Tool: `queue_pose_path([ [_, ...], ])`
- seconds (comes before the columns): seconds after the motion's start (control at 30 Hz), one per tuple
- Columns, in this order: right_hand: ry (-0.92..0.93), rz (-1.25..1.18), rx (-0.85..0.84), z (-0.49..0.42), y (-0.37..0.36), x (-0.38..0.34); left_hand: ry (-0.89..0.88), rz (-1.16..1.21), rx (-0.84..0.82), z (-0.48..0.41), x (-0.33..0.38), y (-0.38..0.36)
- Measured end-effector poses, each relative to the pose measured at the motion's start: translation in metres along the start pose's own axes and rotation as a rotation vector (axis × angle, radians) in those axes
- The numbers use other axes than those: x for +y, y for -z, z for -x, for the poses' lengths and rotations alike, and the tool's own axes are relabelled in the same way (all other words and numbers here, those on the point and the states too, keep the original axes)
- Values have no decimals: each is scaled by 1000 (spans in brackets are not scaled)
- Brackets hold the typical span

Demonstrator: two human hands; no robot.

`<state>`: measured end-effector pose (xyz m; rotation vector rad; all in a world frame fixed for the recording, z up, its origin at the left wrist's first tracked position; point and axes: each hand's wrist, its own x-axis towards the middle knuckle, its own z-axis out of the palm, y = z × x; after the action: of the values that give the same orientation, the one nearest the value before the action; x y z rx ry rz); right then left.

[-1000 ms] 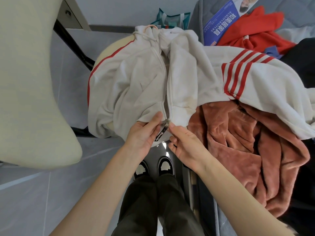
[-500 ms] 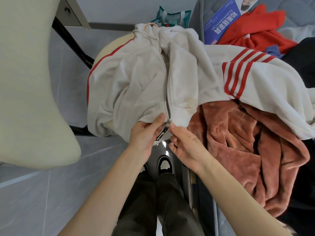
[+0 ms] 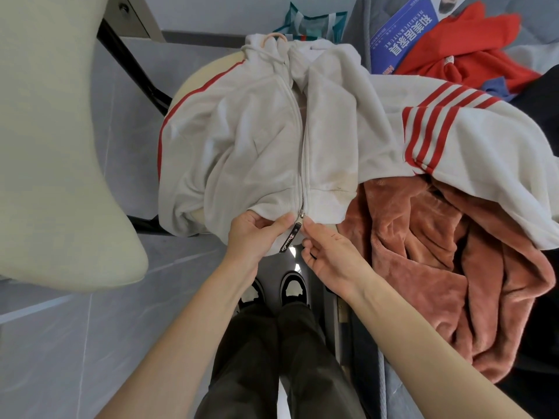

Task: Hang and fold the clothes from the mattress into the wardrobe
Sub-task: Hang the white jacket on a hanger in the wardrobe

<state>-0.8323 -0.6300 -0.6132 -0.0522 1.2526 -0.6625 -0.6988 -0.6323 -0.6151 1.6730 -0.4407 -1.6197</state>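
White jacket [image 3: 257, 140] hides most of the hanger [image 3: 273, 35].

- Both bare forearms come up from the bottom edge and angle in toward each other, so the hands sit almost touching mid-view.
- left hand [image 3: 257, 234]: thumb on top, fingers tucked under, pinching the bottom hem of the white zip hoodie [image 3: 260, 146] just left of the zipper slider [image 3: 301, 217].
- right hand [image 3: 329, 255]: thumb and index tip pinch the hem just right of the slider, other fingers curled under.
- Wrists look pretty straight.
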Motion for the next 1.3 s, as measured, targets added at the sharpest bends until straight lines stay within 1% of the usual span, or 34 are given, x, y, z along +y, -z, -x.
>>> queue_pose_path([
  [0.13,-15,-22,-2,-4,-3,1,-53,-66,25,0,-1,2],
  [0.23,-30,-40,4,-5,-6,0,-47,-105,52,-2,-2,6],
  [0.43,-15,7,15,-7,-4,4,-41,-162,8,-1,1,9],
  [0.53,-7,107,8,-6,-5,-1,-66,-140,22,-2,6,9],
  [0.63,-73,268,-5,-5,-2,-13,-64,-127,14,-1,9,9],
  [0.7,-131,392,-48,-3,1,-18,-62,-133,8,-1,10,10],
  [0.77,-149,458,-96,1,3,-20,-58,-159,7,-3,10,13],
  [0.87,-114,478,-99,4,2,-28,-62,-176,18,-3,7,14],
  [0.93,-53,515,-69,7,0,-36,-64,-251,44,-1,3,12],
  [0.97,-9,561,-57,9,-2,-39,-61,-274,58,1,0,10],
  [1.03,71,715,-21,10,-7,-43,-29,-248,80,3,-7,6],
  [1.13,146,925,22,10,-16,-47,-1,-229,108,7,-16,0],
  [1.3,95,958,22,3,-29,-50,22,-249,169,11,-25,-2],
])
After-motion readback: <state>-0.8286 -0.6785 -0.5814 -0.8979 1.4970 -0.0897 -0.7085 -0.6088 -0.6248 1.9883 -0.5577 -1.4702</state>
